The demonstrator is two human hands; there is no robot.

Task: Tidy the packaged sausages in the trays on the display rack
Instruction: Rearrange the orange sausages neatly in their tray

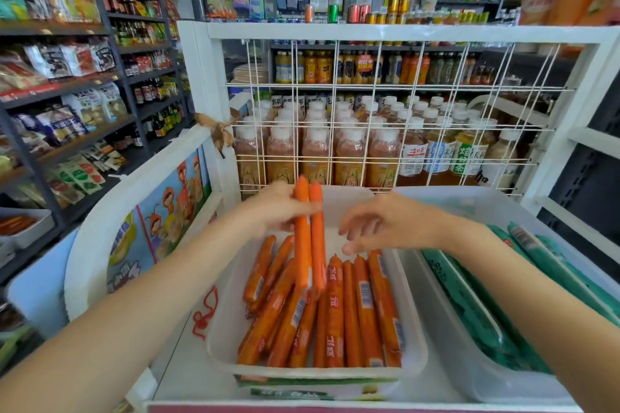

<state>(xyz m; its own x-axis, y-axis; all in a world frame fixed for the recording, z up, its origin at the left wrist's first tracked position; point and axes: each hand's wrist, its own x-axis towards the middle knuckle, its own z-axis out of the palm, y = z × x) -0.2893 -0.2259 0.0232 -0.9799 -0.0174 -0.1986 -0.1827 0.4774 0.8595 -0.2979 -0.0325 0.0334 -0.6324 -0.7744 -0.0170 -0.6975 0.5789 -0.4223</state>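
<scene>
Orange plastic-wrapped sausages (pixel 335 312) lie in rows in a shallow translucent white plastic tray (pixel 221 322). Above it, left hand (pixel 275 208) pinches two long orange packaged sausages (pixel 310 235), held upright. Right hand (pixel 379 221) just beside them, fingers loosely spread, holding nothing.

A: Obs. 1. The left hand (pixel 278 208) is motion-blurred; its fingers merge with the two long orange packaged sausages (pixel 310 238) it holds upright, so the exact grip is unreadable.

B: Noted. The right hand (pixel 385 225) is smeared too; fingertips indistinct.

A: Obs. 2. Both forearms run off the bottom edge.

B: The clear plastic tray of green-wrapped sausages (pixel 476 375) is half covered by the right forearm, and cut by the right edge. Count impossible.

A: Obs. 3. Print on the orange sausages lying in the white plastic tray (pixel 221 329) is too small to read; lower layers are hidden.

B: The box labels under that tray are blurred.
</scene>
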